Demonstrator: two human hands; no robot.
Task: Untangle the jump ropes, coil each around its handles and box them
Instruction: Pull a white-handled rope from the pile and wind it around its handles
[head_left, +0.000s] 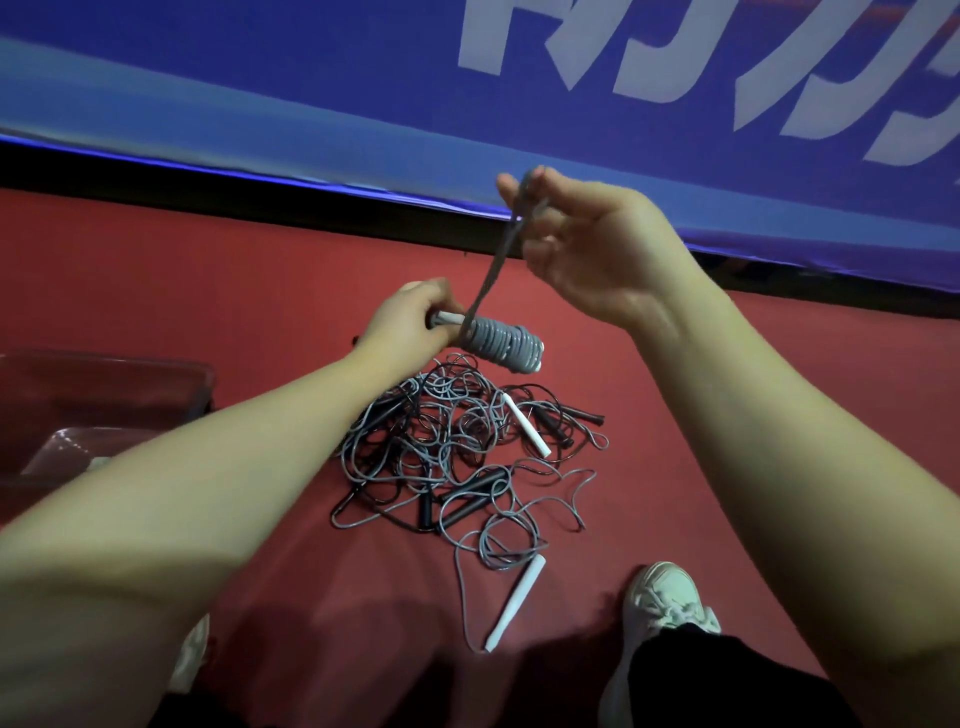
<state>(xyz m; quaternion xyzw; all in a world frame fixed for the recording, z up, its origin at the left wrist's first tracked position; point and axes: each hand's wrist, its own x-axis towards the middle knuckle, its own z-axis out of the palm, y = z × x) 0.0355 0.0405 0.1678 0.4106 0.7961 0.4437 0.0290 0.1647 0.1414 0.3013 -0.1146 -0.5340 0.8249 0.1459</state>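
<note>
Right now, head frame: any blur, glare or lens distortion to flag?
Head view: the grey strand pinched by the right hand is motion-smeared; the coil held by the left hand is sharper. Head view: wide-angle bows the blue banner edge and swells the forearms. Head view: dim, shadow along the bottom, faint sheen on the clear box.

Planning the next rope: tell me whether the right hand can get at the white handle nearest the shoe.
Probably not yet. The white handle lies uncovered on the floor, but the right hand is raised, pinching the grey rope, and would have to let go first.
</note>
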